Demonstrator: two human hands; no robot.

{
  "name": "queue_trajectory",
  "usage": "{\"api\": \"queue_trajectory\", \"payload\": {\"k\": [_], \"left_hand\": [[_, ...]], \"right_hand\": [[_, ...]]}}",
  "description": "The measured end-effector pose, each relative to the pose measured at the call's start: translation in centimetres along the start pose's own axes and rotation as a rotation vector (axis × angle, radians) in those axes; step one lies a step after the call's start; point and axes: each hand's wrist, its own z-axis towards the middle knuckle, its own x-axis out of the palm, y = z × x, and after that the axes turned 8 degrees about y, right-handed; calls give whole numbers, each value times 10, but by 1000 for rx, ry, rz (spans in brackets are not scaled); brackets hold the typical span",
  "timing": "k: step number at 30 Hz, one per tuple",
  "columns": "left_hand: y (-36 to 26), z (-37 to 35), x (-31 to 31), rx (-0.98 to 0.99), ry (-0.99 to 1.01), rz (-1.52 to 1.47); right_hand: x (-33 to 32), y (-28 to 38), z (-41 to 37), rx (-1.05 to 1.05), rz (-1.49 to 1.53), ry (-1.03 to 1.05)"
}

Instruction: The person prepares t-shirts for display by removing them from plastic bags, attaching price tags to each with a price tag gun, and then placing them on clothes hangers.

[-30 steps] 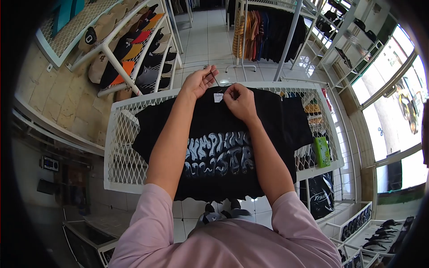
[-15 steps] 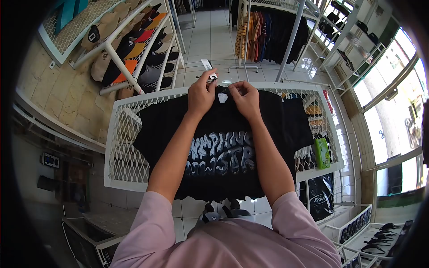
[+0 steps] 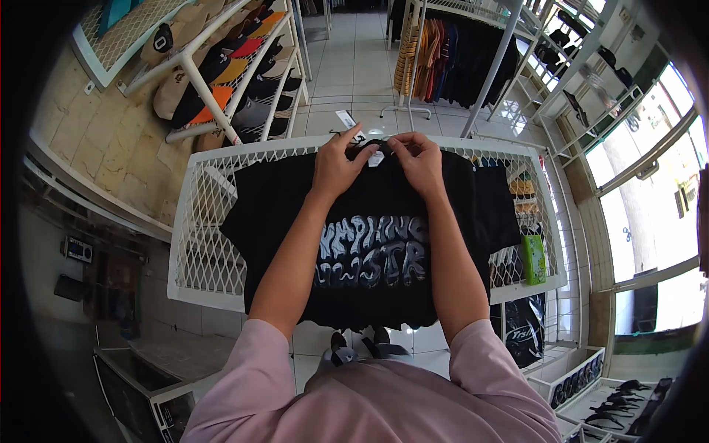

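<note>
A black T-shirt (image 3: 362, 306) with silvery drip-style lettering lies spread, front up, over a white wire-mesh table (image 3: 199, 244). At its neckline my left hand (image 3: 338, 168) pinches the left side of the collar between thumb and fingers. My right hand (image 3: 419, 162) pinches the collar on the other side, fingertips curled together. Between the two hands a white neck label (image 3: 376, 159) shows inside the collar. A white paper hang tag (image 3: 346, 119) sticks out beyond my left fingers; its attachment is hard to make out.
A green packet (image 3: 533, 260) rests on the table's right end. Caps fill a rack (image 3: 244, 74) at the far left. Shirts hang on a rail (image 3: 458, 59) ahead. A black printed bag (image 3: 524, 332) is below the table's right side, near glass doors (image 3: 653, 199).
My right hand has shifted slightly to the right along the collar. My left thumb has moved in toward the neck label, and the hang tag's angle has changed. The shirt stays spread out.
</note>
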Motion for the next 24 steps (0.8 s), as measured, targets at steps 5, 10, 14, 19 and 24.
{"api": "queue_trajectory", "payload": {"k": [5,10,14,19,24], "left_hand": [[4,1,1,-24,37,-43],[6,1,8,17,59,-332],[9,1,13,41,63,-388],[14,2,8,-16,75,-205],[21,3,11,-88,47,-208]], "right_hand": [[-3,-4,0,-51,-87,-51],[3,-6,-2,-29,-162,7],[7,-13,0,-36,-174,9],[9,-14,0,-157,-315,6],[7,-3,-5,-115,-315,105]]}}
